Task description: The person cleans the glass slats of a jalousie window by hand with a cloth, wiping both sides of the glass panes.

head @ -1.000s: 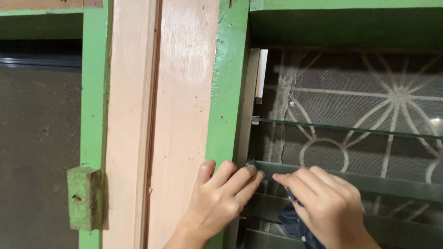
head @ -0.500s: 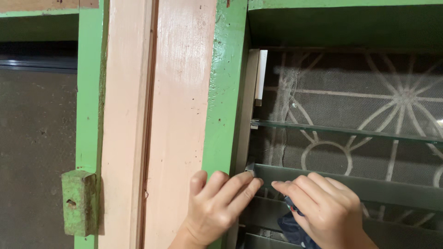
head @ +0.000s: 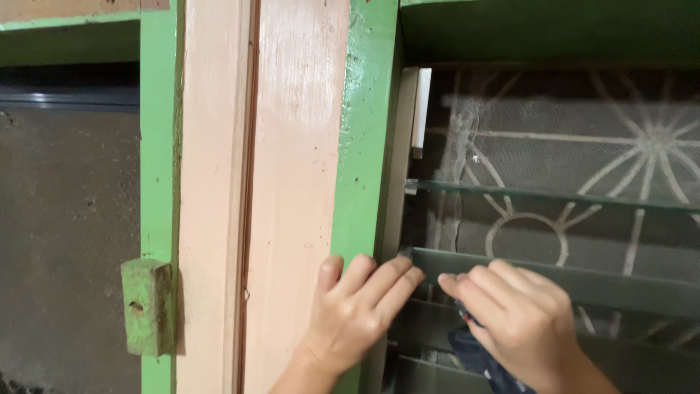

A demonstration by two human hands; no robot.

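Note:
My left hand (head: 357, 310) rests flat against the green window frame (head: 363, 146), its fingertips touching the left end of a tilted glass louvre slat (head: 583, 281). My right hand (head: 514, 321) presses on the same slat just to the right, fingers bent over a dark blue cloth (head: 477, 361) that hangs below the palm. Another glass slat (head: 554, 195) lies level above them. Lower slats are partly hidden by both hands.
Behind the slats are a mesh screen and a white metal grille with circle and star shapes (head: 642, 146). A pink wooden post (head: 292, 146) stands left of the frame. A small green wooden block (head: 148, 306) sticks out of the left green strip beside a dark screened panel.
The view drifted slightly down, then right and up. Both hands stay on the slat's left end with almost no shift.

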